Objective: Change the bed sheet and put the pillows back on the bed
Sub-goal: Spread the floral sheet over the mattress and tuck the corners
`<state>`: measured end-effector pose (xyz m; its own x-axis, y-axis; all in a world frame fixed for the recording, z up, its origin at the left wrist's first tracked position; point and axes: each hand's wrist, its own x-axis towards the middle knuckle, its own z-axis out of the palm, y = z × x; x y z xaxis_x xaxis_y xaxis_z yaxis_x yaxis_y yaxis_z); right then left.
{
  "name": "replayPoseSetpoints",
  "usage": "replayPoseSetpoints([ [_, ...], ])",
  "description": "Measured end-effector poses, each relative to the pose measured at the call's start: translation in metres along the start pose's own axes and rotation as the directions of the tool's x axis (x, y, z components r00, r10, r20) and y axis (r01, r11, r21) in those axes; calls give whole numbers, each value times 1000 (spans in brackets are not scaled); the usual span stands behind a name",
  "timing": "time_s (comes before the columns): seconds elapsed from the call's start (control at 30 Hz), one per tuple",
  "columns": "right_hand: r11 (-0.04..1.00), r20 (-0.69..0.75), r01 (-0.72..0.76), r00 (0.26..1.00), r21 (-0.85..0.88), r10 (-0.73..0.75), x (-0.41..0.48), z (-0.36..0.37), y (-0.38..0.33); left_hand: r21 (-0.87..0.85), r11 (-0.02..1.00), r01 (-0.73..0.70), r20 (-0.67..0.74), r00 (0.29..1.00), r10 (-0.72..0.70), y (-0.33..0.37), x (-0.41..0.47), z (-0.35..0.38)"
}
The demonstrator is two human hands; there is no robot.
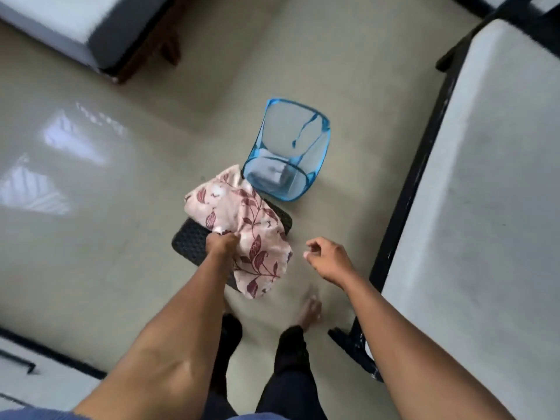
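Left hand (pixel 222 242): fingers curled tight, gripping the bunched floral sheet (pixel 242 219) near mid-length. Sheet's long axis runs far-to-near: 1 end beyond the fingers, by the blue hamper (pixel 288 153); 1 end hanging nearer, just right of them. Right hand (pixel 328 259): fingers loosely curled, holding nothing. Black perforated item (pixel 189 242) under the sheet, mostly hidden. Edges motion-blurred.

The floral sheet (pixel 242 225) is covering most of a black perforated object (pixel 191 244); the view's right edge is cropping the bare mattress (pixel 485 177); my foot (pixel 309 310) is blurring.
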<state>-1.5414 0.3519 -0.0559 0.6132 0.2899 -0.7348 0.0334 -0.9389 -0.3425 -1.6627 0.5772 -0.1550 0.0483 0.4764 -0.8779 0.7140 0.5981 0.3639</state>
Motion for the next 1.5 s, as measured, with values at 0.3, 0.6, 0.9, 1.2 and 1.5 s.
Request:
replayPoseSetpoints([
  [0.3,921,-232,9,969,390,89,-90,-97,57,128,895,-427,527,794,303,94,-187,56],
  [0.6,128,-279,274,960,953,23,-209,-228,233,205,669,-714,864,453,218,56,-397,245],
  [0.9,611,-677,331,535,719,506,-320,-292,418,54,544,-837,854,321,409,-47,-560,431],
  [1.2,767,-831,338,335,545,443,-406,-332,486,-100,497,-862,981,-3,192,-115,-709,532],
  [1.5,476,-594,509,89,717,800,-443,-345,599,-81,637,-767,994,-107,-3,-144,-779,586],
])
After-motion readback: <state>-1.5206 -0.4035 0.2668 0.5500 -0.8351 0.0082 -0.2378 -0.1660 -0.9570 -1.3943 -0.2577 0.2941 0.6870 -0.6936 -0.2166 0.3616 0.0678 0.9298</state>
